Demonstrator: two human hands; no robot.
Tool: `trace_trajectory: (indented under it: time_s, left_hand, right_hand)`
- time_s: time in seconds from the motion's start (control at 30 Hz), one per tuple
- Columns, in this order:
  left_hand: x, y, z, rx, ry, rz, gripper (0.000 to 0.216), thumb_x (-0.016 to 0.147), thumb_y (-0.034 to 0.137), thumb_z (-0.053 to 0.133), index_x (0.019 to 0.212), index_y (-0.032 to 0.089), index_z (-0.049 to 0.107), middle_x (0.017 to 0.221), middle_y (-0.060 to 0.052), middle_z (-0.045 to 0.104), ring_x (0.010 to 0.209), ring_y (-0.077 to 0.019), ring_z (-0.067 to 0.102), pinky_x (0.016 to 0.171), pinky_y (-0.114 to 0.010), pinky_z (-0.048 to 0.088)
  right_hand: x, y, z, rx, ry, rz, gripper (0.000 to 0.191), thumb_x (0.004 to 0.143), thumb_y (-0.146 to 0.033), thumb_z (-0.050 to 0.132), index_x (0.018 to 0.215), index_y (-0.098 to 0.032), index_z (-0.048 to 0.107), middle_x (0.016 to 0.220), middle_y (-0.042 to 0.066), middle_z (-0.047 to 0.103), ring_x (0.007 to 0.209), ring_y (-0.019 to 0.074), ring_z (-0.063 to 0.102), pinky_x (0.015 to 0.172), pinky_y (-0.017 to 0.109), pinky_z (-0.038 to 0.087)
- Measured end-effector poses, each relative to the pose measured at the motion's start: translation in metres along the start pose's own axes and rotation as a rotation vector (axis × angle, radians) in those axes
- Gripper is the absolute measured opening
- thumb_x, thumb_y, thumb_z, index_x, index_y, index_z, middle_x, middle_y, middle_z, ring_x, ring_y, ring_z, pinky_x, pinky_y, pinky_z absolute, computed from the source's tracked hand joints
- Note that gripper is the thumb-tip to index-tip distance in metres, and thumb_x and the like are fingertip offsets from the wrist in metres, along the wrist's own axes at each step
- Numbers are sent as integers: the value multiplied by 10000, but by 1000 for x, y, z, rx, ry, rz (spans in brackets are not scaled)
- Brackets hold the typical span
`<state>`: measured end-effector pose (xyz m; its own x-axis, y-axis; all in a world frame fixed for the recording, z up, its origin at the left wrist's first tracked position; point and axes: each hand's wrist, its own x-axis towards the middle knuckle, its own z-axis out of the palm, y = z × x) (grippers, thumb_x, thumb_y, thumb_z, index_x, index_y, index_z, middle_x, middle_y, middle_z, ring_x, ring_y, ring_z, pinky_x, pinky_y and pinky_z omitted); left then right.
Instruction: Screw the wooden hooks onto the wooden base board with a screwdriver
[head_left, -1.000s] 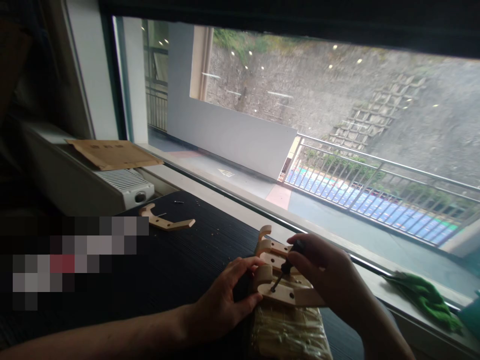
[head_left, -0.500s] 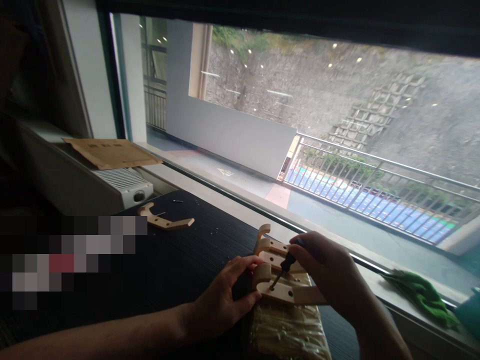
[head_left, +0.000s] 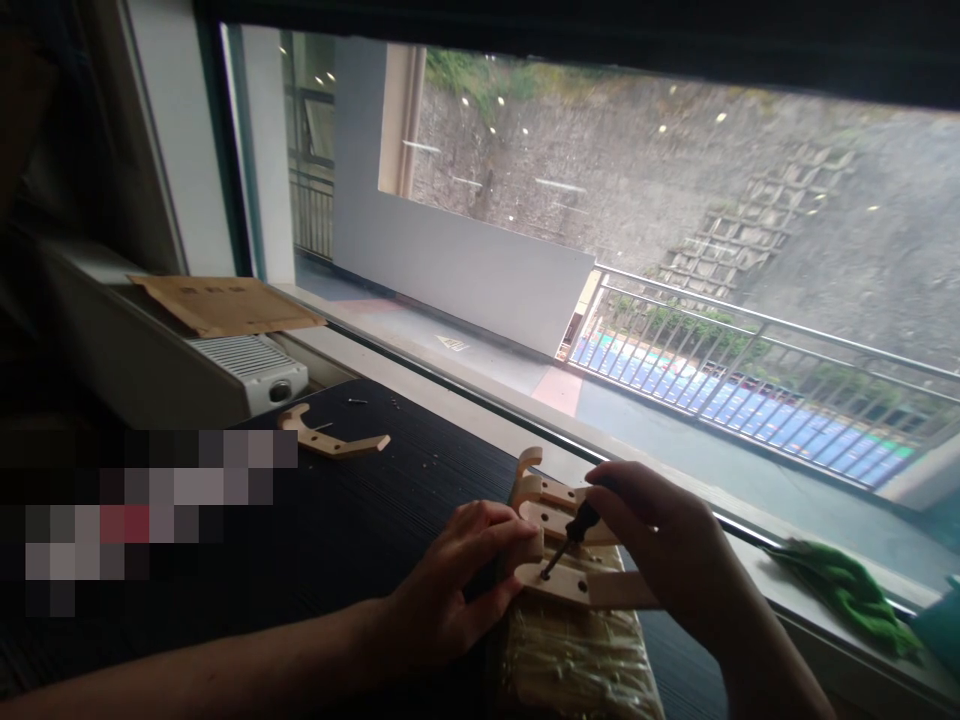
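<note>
My right hand (head_left: 660, 540) is closed round the dark handle of a screwdriver (head_left: 570, 533). Its shaft slants down to a hole in the nearest wooden hook (head_left: 562, 585). That pale hook lies across a block wrapped in clear film or tape (head_left: 577, 665). My left hand (head_left: 472, 570) grips the hook's curved end, fingers over it and thumb low at its side. Two more wooden hooks (head_left: 559, 520) sit in a row behind it on the block, partly hidden by my hands.
Another wooden hook (head_left: 330, 440) lies on the dark table (head_left: 337, 540), with a screw (head_left: 358, 402) and small crumbs nearby. A brown envelope (head_left: 232, 305) rests on a white slatted unit (head_left: 251, 368) to the left. A green cloth (head_left: 844, 595) lies on the sill below the window.
My left fingers have moved right and now cover the hook's curved end. The screwdriver's tip stays at the same hole, and my right hand has shifted only slightly.
</note>
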<state>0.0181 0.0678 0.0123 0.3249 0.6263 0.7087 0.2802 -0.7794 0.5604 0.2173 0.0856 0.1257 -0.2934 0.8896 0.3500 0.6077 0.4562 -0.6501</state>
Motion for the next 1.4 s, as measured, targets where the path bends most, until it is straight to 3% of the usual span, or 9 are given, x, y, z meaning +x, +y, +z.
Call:
trace_trajectory:
  time_s: [0.13, 0.33, 0.5, 0.63, 0.83, 1.1, 1.4]
  left_hand:
    - [2, 3, -1, 25, -17, 3, 522, 806, 52, 545, 1262, 275, 424, 1105, -63, 528, 1034, -203, 506, 924, -371, 428]
    - [3, 3, -1, 9, 6, 2, 500, 806, 62, 547, 1249, 273, 450, 1088, -65, 544, 1007, -202, 524, 917, -371, 433]
    - [3, 4, -1, 1, 18, -6, 492, 806, 68, 553, 1242, 275, 459, 1087, -66, 551, 1005, -203, 529, 908, -363, 442]
    - [3, 5, -1, -7, 13, -7, 495, 797, 58, 557, 1237, 266, 468, 1081, -61, 553, 1005, -199, 533, 916, -358, 438]
    - [4, 5, -1, -9, 11, -8, 512, 797, 47, 551, 1247, 269, 452, 1086, -58, 553, 1007, -197, 532, 915, -363, 434]
    - [3, 4, 0, -10, 18, -9, 484, 800, 61, 545, 1236, 257, 470, 1085, -70, 558, 1006, -203, 530, 913, -366, 436]
    - [3, 3, 0, -10, 8, -16, 510, 801, 47, 547, 1248, 271, 448, 1093, -61, 543, 1015, -198, 524, 922, -372, 430]
  right_hand:
    - [1, 4, 0, -76, 24, 16, 263, 842, -435, 510, 874, -196, 615, 748, 22, 676, 691, 174, 623, 636, 299, 487]
    - [-5, 0, -5, -67, 3, -56, 294, 862, -410, 489, 1021, -212, 636, 805, 31, 695, 764, 187, 642, 678, 305, 502]
    - [-4, 1, -7, -54, 13, -101, 274, 854, -394, 504, 984, -206, 655, 810, 34, 704, 747, 186, 652, 672, 296, 511]
    - [-2, 3, -6, -131, 59, -74, 282, 845, -416, 501, 920, -196, 660, 791, 39, 703, 724, 195, 652, 599, 285, 505]
    - [-5, 0, -7, -161, 23, -33, 285, 858, -442, 479, 897, -207, 634, 730, 19, 679, 658, 171, 626, 614, 292, 491]
    - [-6, -4, -7, -163, 6, -143, 222, 868, -381, 485, 892, -243, 657, 843, 12, 679, 753, 170, 622, 674, 280, 473]
    - [-2, 0, -7, -246, 36, -43, 248, 864, -424, 480, 857, -241, 646, 732, -5, 673, 642, 162, 606, 595, 288, 445]
